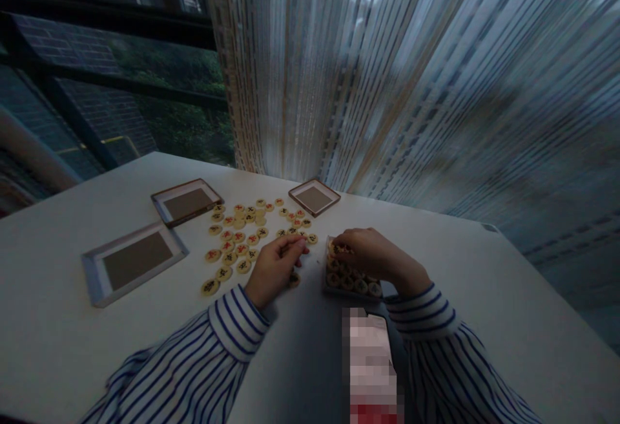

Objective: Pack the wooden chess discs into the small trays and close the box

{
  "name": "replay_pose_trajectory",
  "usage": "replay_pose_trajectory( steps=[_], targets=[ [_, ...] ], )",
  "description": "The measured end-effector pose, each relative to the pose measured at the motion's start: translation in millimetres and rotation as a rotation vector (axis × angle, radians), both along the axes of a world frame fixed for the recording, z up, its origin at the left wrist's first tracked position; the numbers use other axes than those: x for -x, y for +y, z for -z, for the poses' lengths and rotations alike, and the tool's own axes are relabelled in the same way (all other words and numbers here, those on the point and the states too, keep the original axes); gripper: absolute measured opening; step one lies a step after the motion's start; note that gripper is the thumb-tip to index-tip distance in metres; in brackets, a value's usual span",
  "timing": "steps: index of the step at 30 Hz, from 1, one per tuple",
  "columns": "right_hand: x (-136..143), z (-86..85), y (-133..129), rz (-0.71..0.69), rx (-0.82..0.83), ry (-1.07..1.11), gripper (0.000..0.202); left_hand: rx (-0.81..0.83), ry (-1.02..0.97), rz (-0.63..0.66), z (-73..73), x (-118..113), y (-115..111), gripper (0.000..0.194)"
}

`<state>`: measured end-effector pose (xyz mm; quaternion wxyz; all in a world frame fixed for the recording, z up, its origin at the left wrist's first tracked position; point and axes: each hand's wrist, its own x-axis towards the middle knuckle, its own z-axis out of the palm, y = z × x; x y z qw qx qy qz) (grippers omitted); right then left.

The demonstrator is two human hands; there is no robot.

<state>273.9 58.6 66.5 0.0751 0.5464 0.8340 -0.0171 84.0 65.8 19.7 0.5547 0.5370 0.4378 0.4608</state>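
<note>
My left hand (pixel 278 262) hovers over the table at the right edge of loose round Chinese chess pieces (pixel 238 236), marked in red or black. Its thumb and fingers are curled together; anything they hold is hidden. One dark-marked piece (pixel 294 279) lies just below that hand. Over a small open box (pixel 334 293) filled with rows of pieces, my right hand (pixel 371 253) reaches in from the right. Its bent fingers close on a Chinese chess piece (pixel 334 247) at the box's far left corner. The palm covers part of the rows.
Shallow box lids or trays lie beyond the pieces: one (pixel 188 202) at the back left, one (pixel 135 262) at the left, one (pixel 314 197) at the back. A phone (pixel 372 366), partly blurred out, lies near the front. A string curtain (pixel 339 75) hangs behind the white table (pixel 436 236).
</note>
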Motion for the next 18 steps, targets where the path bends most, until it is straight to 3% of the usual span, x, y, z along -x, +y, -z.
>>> replay_pose_trajectory(
  steps=[18],
  targets=[
    [0.8,2.6,1.5,0.029,0.062,-0.021,0.026,0.006,0.013,0.014,-1.9,1.0,-0.7,0.031]
  ],
)
